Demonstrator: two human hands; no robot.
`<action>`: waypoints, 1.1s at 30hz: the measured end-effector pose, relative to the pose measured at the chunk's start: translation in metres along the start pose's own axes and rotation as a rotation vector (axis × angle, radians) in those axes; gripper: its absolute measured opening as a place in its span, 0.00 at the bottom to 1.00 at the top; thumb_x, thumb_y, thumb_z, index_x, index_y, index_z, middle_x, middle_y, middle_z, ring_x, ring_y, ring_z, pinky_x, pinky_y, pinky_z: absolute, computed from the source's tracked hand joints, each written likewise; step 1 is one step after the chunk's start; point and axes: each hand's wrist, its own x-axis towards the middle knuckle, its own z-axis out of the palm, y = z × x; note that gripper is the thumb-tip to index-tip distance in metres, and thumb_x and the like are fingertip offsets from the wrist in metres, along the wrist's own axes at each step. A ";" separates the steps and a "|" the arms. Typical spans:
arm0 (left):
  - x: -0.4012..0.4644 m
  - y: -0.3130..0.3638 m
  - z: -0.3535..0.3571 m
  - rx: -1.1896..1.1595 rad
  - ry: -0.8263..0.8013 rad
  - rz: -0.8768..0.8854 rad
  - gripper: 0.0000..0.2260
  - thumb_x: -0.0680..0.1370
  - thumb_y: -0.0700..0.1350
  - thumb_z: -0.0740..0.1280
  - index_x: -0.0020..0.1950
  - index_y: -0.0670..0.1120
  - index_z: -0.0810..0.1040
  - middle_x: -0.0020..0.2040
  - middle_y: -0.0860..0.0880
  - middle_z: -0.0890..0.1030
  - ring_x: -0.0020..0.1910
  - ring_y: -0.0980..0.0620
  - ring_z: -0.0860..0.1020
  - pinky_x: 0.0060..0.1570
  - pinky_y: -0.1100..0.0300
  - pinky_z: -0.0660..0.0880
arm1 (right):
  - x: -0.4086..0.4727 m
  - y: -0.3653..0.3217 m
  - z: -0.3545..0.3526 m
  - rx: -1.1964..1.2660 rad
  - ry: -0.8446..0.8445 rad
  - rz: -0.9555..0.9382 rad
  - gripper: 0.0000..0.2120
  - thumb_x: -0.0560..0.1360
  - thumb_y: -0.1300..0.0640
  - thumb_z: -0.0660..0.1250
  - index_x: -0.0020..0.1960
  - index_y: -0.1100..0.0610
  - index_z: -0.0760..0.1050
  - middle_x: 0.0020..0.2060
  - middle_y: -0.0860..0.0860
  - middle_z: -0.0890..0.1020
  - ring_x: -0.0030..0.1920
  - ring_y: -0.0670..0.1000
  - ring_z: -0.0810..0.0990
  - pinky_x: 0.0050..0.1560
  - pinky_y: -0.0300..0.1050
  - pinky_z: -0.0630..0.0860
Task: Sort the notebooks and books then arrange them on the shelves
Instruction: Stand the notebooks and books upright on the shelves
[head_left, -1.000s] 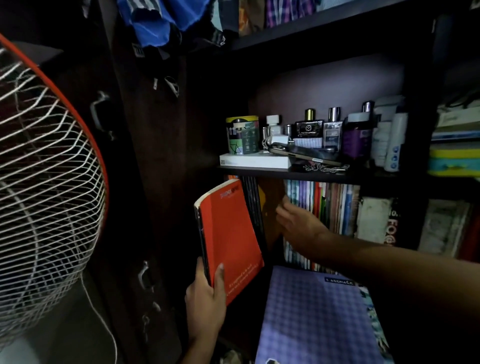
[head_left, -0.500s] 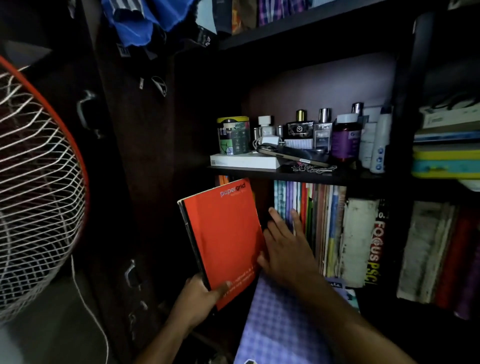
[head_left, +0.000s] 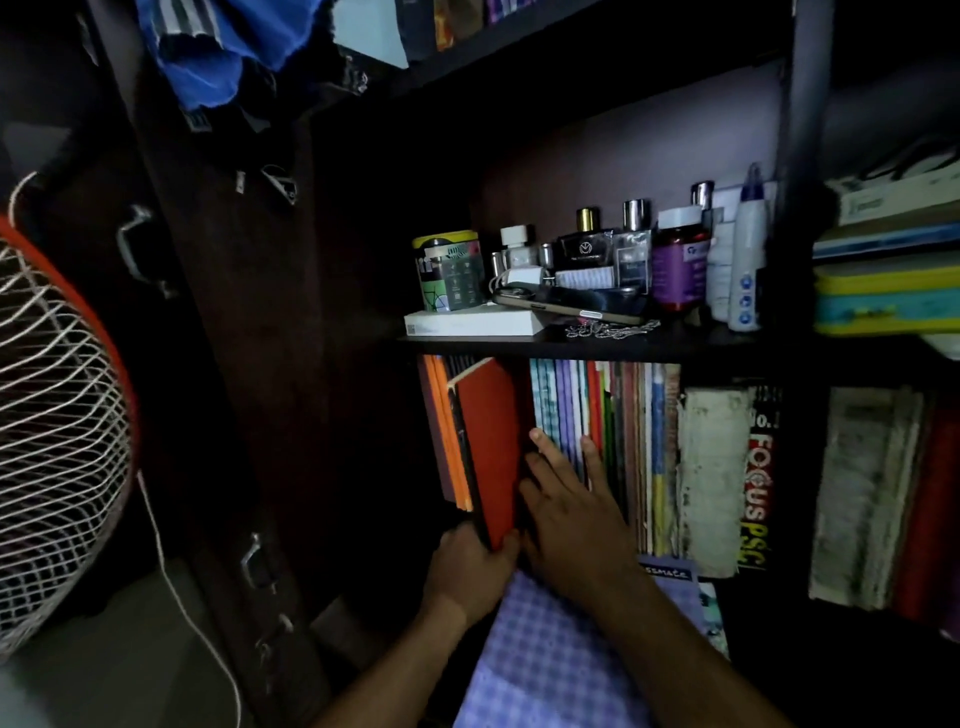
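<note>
A dim, dark wooden bookshelf (head_left: 597, 345) holds upright notebooks below a row of bottles (head_left: 675, 260). The left hand (head_left: 470, 571) grips the bottom edge of a red notebook (head_left: 488, 447), tilted between orange notebooks (head_left: 447, 441) and a row of books (head_left: 613, 441). The right hand (head_left: 576, 519) presses straight fingers against those spines.

Dim, underexposed view with deep shadow swallowing the cabinet door (head_left: 249, 364) and corners, soft light reaching only the upper shelf (head_left: 597, 345) and its back wall, and wide-angle bending at the edges.
</note>
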 end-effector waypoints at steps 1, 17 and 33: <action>0.007 0.003 0.007 -0.026 0.013 -0.023 0.33 0.68 0.68 0.59 0.60 0.47 0.82 0.53 0.44 0.85 0.54 0.42 0.83 0.51 0.53 0.79 | -0.001 0.000 0.000 0.005 0.006 -0.003 0.21 0.68 0.46 0.67 0.56 0.55 0.80 0.69 0.53 0.74 0.81 0.51 0.53 0.77 0.66 0.48; 0.030 -0.017 0.023 -0.411 0.097 0.298 0.28 0.74 0.36 0.66 0.62 0.66 0.66 0.51 0.52 0.76 0.44 0.50 0.82 0.48 0.52 0.80 | -0.001 -0.001 -0.006 -0.004 -0.080 0.010 0.22 0.70 0.43 0.68 0.57 0.56 0.81 0.71 0.53 0.73 0.81 0.52 0.49 0.78 0.65 0.40; 0.028 -0.014 0.023 -0.174 0.044 0.381 0.09 0.77 0.43 0.71 0.52 0.56 0.76 0.39 0.57 0.82 0.38 0.63 0.80 0.40 0.68 0.73 | 0.004 0.003 -0.027 0.370 0.125 0.140 0.10 0.74 0.52 0.59 0.50 0.53 0.77 0.51 0.49 0.78 0.53 0.53 0.76 0.54 0.52 0.73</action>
